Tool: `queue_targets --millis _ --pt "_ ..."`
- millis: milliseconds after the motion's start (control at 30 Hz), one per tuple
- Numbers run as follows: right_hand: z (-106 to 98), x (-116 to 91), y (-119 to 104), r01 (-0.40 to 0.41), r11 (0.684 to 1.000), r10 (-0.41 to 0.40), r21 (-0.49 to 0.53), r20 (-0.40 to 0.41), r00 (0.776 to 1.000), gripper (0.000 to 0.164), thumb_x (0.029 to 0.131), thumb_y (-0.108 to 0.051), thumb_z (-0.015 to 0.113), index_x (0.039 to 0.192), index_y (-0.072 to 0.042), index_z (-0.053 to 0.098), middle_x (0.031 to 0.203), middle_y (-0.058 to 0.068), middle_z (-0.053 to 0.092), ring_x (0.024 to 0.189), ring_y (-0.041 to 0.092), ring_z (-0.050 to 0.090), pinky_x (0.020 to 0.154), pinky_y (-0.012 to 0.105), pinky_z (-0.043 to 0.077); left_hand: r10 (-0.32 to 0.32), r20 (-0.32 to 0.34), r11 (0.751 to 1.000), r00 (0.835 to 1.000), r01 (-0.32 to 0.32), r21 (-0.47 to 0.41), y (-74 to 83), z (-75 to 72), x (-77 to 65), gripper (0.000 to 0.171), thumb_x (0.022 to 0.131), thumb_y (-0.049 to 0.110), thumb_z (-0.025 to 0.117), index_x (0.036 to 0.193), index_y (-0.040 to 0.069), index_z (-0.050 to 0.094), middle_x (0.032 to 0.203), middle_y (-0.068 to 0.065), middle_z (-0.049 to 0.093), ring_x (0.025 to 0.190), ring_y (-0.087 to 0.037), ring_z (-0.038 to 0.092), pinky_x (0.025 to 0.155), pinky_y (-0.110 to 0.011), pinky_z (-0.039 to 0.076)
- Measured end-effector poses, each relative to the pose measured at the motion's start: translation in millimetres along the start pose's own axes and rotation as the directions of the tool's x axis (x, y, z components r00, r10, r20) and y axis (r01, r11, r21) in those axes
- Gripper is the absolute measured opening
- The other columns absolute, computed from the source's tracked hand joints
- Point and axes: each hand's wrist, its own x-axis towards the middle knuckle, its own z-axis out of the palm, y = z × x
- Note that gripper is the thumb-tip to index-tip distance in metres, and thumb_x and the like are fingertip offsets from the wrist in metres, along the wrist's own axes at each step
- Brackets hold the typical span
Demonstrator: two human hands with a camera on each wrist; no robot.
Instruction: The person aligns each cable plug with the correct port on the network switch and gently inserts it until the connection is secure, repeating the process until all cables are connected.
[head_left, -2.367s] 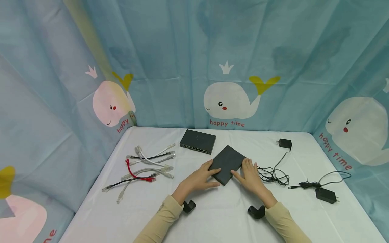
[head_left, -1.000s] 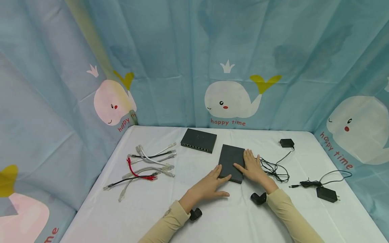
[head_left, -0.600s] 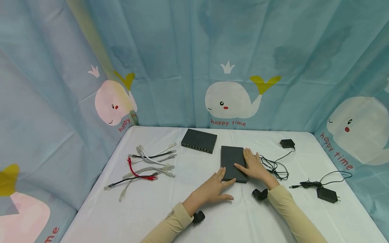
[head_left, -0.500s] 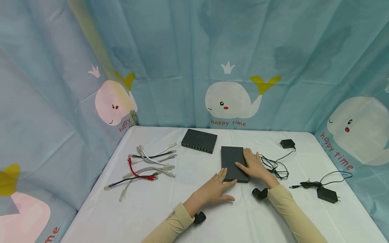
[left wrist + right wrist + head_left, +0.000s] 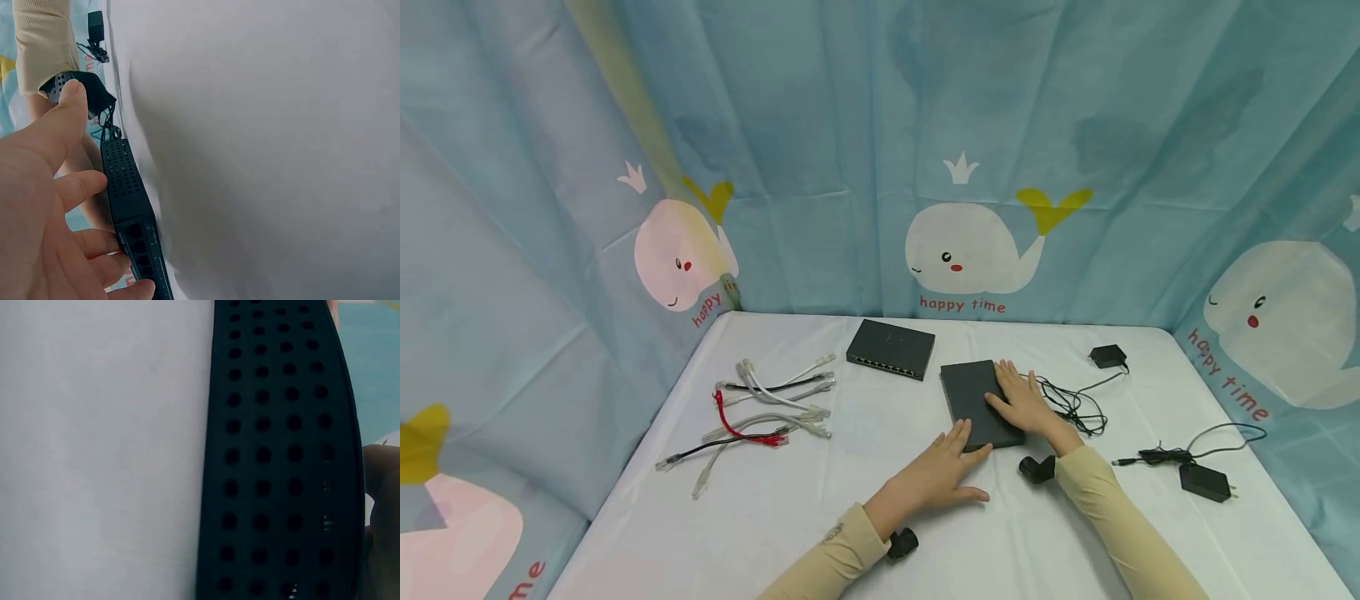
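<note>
Both hands flat, fingers straight — left hand (image 5: 942, 475), right hand (image 5: 1021, 402) — on a matte black switch (image 5: 977, 400); wrist views reveal what look like ports and vent holes (image 5: 275, 456).

Bright even light, blurry wrist close-ups

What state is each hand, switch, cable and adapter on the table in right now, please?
Left hand: flat, fingertips touching near switch.
Right hand: flat on near switch.
Near switch: flat, unplugged.
Far switch: untouched, ports empty.
Patch cables: loose, unplugged.
Adapters: unplugged, cords tangled.
</note>
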Motion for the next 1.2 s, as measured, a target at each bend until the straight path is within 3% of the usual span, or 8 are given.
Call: queue_targets --millis 300,800,1033,1200 --pt "2 10 2 0.033 0.999 -0.033 0.007 -0.002 0.999 0.060 0.100 -0.030 0.038 0.144 0.005 0.021 0.150 0.026 0.017 0.139 0.040 0.012 0.107 0.063 -0.001 -0.003 0.012 1.000 1.000 0.003 -0.025 5.0 2.3 6.2 0.070 0.088 0.063 0.039 0.147 0.025 0.027 0.153 -0.019 0.013 0.142 -0.029 0.010 0.110 -0.044 0.027" --pt "2 22 8 0.067 0.996 -0.067 0.051 0.014 0.998 0.063 0.099 -0.034 0.038 0.146 0.003 0.018 0.151 0.025 0.014 0.140 0.040 0.009 0.108 0.061 -0.002 -0.001 0.004 0.998 1.000 0.001 -0.059 6.0 5.1 14.4 0.068 0.089 0.063 0.035 0.146 0.027 0.028 0.154 -0.018 0.010 0.143 -0.028 0.006 0.109 -0.044 0.029" --pt "3 14 4 0.097 0.995 -0.097 0.038 0.003 0.995 0.062 0.100 -0.033 0.039 0.145 0.006 0.019 0.150 0.028 0.014 0.139 0.042 0.009 0.108 0.061 0.009 -0.004 -0.002 0.998 1.000 0.004 -0.062 -0.8 9.5 14.7 0.067 0.090 0.061 0.038 0.146 0.028 0.027 0.155 -0.013 0.010 0.143 -0.023 0.006 0.108 -0.047 0.029" --pt "1 2 -2 0.133 0.991 -0.133 -0.005 0.003 0.991 0.059 0.100 -0.029 0.041 0.145 0.004 0.022 0.150 0.028 0.014 0.138 0.043 0.011 0.107 0.063 0.011 0.001 -0.015 0.991 1.000 -0.003 -0.132 -8.0 9.4 12.9 0.065 0.091 0.057 0.041 0.147 0.027 0.026 0.155 -0.008 0.011 0.143 -0.017 0.007 0.107 -0.050 0.028"
